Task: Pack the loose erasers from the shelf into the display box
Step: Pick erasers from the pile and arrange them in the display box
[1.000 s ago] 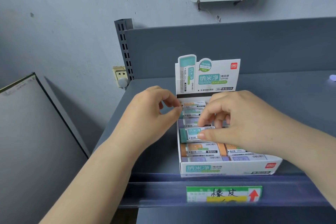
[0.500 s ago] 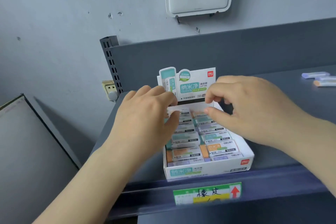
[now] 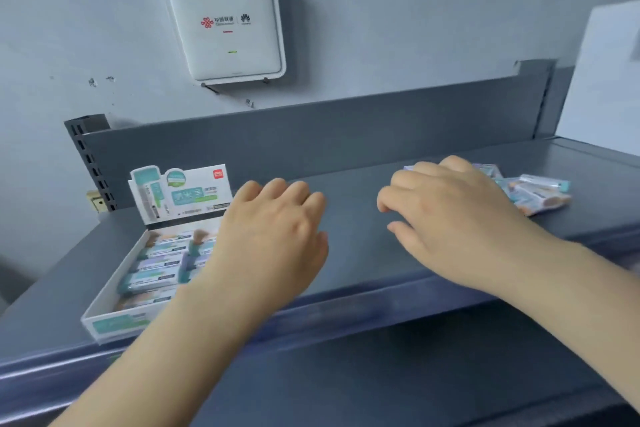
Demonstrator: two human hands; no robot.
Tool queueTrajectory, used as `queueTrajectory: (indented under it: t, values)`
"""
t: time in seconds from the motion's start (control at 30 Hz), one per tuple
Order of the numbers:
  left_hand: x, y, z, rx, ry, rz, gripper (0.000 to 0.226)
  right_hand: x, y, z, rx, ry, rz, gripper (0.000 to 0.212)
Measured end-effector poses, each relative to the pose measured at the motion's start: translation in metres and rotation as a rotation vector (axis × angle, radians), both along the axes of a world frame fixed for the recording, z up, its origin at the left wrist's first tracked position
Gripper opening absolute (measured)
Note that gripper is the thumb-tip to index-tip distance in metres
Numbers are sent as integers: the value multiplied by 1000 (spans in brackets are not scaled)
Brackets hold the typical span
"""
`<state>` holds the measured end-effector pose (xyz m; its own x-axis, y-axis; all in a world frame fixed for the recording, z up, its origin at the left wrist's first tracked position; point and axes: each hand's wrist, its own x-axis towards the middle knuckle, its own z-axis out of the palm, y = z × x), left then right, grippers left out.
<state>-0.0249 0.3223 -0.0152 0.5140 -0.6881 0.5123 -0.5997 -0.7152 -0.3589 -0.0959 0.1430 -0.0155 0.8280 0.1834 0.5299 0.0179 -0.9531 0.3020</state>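
The white and teal display box point(image 3: 114, 282) sits at the left of the grey shelf point(image 3: 356, 253), its header card upright and several wrapped erasers point(image 3: 157, 262) lined up inside. My left hand point(image 3: 273, 232) hovers palm down over the box's right side, fingers loosely apart, holding nothing. Further right, my right hand point(image 3: 453, 218) is also palm down over the bare shelf, fingers curled and empty. Just beyond it lies a small pile of loose wrapped erasers point(image 3: 533, 192), partly hidden behind its knuckles.
A white router box point(image 3: 225, 22) hangs on the wall above the shelf's grey back panel point(image 3: 311, 135). A slotted upright point(image 3: 90, 163) and a wall socket stand at the back left. A white panel point(image 3: 606, 73) rises at the far right. The shelf's front rail point(image 3: 346, 312) runs below my wrists.
Both hands have left the box and moved right along the shelf; my right hand now reaches the loose pile. The view has swung right, so the box sits at the left.
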Motion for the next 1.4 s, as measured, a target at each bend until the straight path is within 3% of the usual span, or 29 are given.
queueTrajectory:
  t: [0.23, 0.43, 0.57, 0.77, 1.1, 1.4]
  values:
    - [-34, -101, -22, -58, 13, -82, 34, -59, -103, -6, 163, 48, 12, 13]
    - [-37, -163, -21, 54, 9, -71, 15, -76, -176, -8, 250, 97, -80, 15]
    - [-26, -190, -12, 61, 55, -93, 19, -70, -209, -8, 323, 94, -71, 16]
    - [9, -235, -4, 60, 130, -187, 27, -33, -248, -8, 526, 155, -65, 4]
    - [72, -290, 2, 68, 283, -239, 27, 26, -289, -3, 686, 374, -62, 10]
    - [78, -309, -1, 226, 515, -15, 38, 40, -293, 6, 724, 633, -67, 16]
